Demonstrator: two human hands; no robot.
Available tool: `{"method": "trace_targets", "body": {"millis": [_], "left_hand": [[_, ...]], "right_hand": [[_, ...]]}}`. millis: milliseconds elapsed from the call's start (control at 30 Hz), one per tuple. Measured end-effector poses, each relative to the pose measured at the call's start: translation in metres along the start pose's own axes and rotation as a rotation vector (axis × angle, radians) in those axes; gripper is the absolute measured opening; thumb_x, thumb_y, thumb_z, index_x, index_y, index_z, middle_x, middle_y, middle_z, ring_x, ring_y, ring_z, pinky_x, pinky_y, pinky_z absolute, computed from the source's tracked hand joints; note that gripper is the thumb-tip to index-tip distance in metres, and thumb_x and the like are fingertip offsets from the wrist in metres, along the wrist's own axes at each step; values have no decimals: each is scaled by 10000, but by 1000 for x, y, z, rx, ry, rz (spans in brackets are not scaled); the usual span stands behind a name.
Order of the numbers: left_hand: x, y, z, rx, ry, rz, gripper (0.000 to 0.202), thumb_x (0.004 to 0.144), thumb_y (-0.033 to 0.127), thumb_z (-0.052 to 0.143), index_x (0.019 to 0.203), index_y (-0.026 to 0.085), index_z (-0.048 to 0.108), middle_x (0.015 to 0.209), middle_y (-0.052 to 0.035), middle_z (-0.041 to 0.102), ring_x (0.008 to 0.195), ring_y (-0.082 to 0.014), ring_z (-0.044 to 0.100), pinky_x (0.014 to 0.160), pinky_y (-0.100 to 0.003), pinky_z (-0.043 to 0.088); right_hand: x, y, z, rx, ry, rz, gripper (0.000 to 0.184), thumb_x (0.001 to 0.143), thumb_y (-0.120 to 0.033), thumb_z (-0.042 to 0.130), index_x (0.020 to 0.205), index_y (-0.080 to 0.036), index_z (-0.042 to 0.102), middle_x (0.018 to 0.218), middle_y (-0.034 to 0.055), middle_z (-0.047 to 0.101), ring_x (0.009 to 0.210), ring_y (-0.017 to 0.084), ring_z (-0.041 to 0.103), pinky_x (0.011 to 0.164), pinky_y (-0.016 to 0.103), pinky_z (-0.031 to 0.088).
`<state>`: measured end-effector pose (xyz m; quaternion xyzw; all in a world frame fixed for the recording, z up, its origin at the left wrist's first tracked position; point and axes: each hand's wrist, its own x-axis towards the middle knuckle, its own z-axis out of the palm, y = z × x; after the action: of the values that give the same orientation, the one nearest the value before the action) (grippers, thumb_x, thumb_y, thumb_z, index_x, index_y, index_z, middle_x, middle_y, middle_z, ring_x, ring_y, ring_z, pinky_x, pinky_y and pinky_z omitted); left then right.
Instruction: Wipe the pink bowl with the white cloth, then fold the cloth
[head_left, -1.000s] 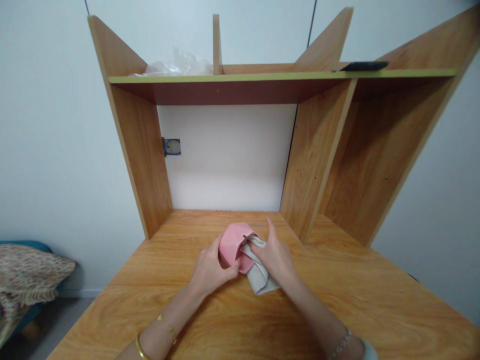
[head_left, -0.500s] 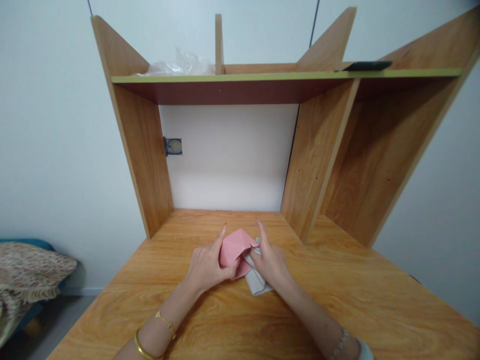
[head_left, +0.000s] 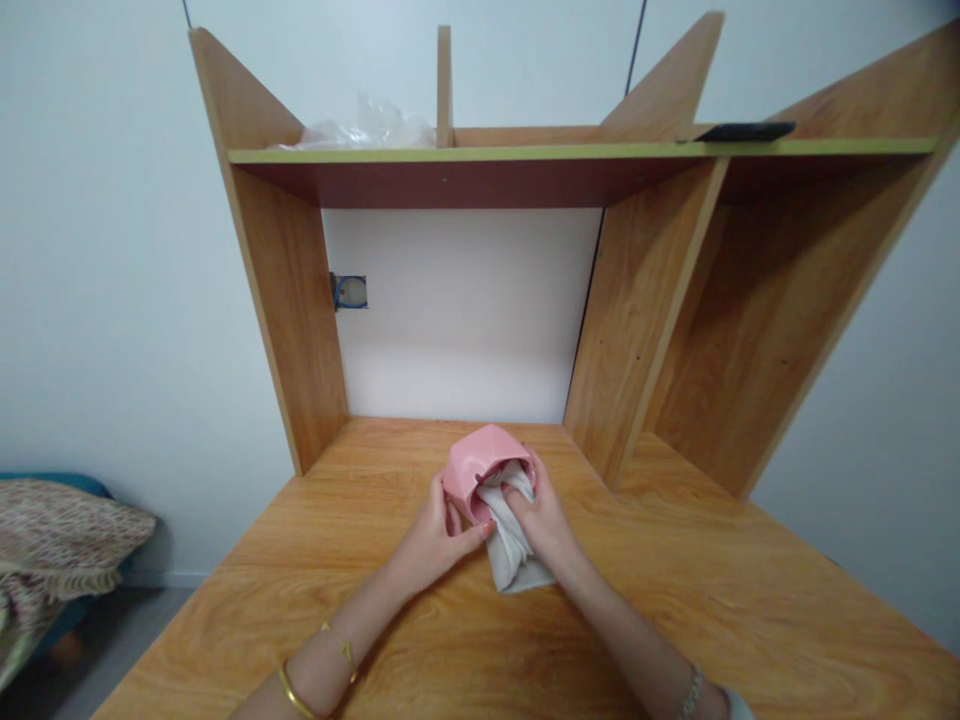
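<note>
A glossy pink pot with faceted sides point(head_left: 480, 450) is held tilted above the desk, its opening turned towards me. My left hand point(head_left: 442, 525) grips it at the left, with the thumb near the rim and the fingers round the outside. A light grey cloth point(head_left: 514, 550) is tucked partly into the opening and hangs down below the rim. My right hand point(head_left: 544, 510) pinches cloth and rim at the right, the thumb pressing the cloth inside the pot. Its other fingers are mostly hidden behind the pot.
The wooden desk point(head_left: 360, 620) carries a shelf unit point(head_left: 480, 155) at the back. On the shelf lie clear plastic wrapping point(head_left: 367, 125) and a flat black object point(head_left: 746, 131). A wall socket box point(head_left: 350, 291) is behind. A patterned blanket point(head_left: 67, 540) lies at far left.
The pot has been raised and turned so that its opening faces me more. My right thumb has moved onto the cloth inside, and the fingers have closed round the pot's right side.
</note>
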<state>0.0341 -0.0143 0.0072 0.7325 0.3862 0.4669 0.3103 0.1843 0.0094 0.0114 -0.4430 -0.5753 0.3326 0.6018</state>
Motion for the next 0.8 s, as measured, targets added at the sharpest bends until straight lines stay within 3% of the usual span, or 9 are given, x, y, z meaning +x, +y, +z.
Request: {"method": "trace_targets", "body": {"millis": [100,200,333,433,533,800], "left_hand": [[0,3,-1,-9,34,-60,455,720,364,579,1046,155,340,886,-46,561,722,-130,548,595,-233,451],[2,7,-5,40,48,-56,469,687,359,601,1037,159,362,866,-36,571,696,-131,551,566,-221,446],[1,11,-10,202,50,21,525,646,315,607,1104,163,400,954,-68,591,803,-186,564,701,-294,450],[-1,13,-12,327,67,44,623,619,332,607,1183,183,389,1064,-85,572,910,-238,550,789,-346,423],[-2,13,-15,449,80,34,683,621,357,586,1242,189,354,1064,-89,585,882,-253,572,779,-359,425],[-2,10,-26,650,45,95,692,667,431,503,1287,180,326,954,-90,629,792,-243,593,722,-334,430]], "right_hand": [[0,1,4,13,-11,30,638,649,-206,479,1249,-138,274,1029,82,594,931,177,565,801,292,432],[4,2,0,-130,13,94,760,610,-234,547,1281,-100,216,946,87,621,861,203,588,741,300,444],[7,-4,-13,-440,26,113,828,617,-289,584,1316,-98,183,812,67,640,733,217,610,616,280,432],[4,-13,-17,-709,6,77,773,675,-339,554,1324,-109,201,707,59,636,644,220,609,532,255,384],[-1,-22,-16,-890,-17,12,743,724,-363,517,1341,-126,177,625,45,623,597,219,604,491,239,333],[-9,-18,-8,-982,-243,-163,724,746,-244,449,1363,-145,83,729,59,648,668,224,608,561,260,369]]}}
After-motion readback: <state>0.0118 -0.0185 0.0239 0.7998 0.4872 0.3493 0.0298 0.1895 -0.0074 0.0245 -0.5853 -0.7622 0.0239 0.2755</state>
